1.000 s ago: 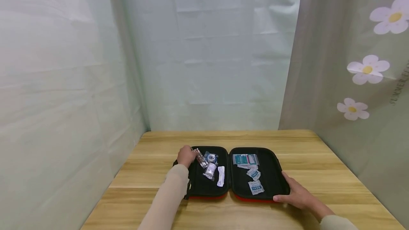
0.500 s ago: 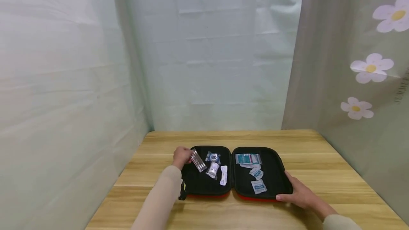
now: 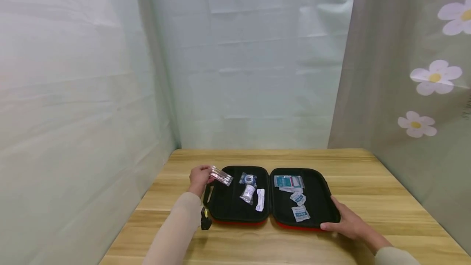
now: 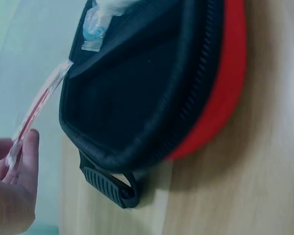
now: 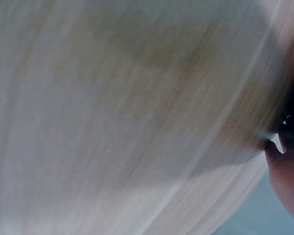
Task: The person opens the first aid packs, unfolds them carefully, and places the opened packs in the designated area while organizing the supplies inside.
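since half a second ago, we see the left hand (image 3: 199,177) and its shiny packet (image 3: 221,176) shifted left and away from us, the packet turned flatter across. we see its end pinched between thumb and fingers, and the packet sits at the far left corner of the open case (image 3: 228,207), partly over the rim. the right hand (image 3: 349,224) grips the case's near right corner, thumb along the front edge. inside the left half we find a wrapped roll (image 3: 248,194), a small ring (image 3: 250,179) in clear wrap and a white strip (image 3: 260,199); the right half holds a teal packet (image 3: 288,181) and two sachets (image 3: 301,214).
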`<state>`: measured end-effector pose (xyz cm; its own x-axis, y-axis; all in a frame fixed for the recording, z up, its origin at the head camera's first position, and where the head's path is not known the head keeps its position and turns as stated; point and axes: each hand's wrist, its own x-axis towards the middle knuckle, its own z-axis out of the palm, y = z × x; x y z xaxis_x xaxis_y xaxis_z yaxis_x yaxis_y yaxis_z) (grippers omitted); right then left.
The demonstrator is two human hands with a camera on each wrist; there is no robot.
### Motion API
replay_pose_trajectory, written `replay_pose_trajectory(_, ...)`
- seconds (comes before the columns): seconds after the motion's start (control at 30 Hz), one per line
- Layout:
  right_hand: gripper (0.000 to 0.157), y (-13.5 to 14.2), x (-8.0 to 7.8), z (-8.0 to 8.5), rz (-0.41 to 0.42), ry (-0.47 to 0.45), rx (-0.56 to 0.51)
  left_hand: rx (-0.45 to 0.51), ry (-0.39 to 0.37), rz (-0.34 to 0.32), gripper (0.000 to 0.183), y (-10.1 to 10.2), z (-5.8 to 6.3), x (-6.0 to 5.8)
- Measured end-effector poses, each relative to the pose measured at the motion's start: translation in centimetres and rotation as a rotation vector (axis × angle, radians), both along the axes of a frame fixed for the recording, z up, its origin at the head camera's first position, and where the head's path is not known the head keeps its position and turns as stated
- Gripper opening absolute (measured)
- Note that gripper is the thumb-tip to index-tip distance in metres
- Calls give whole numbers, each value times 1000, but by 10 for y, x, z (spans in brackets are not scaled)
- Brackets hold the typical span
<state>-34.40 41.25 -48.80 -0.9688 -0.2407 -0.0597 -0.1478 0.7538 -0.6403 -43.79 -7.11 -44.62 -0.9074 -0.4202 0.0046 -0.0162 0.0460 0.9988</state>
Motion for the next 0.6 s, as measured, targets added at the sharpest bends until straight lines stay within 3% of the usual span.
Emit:
replay_pose_trajectory(0.3, 116, 3, -1, -3, -12, -25, 1, 3, -36, 158, 26, 11, 6, -8)
replay_pose_trajectory(0.6, 117, 3, -4, -2, -22, -39, 16, -3, -22, 177, 30, 22, -3, -11)
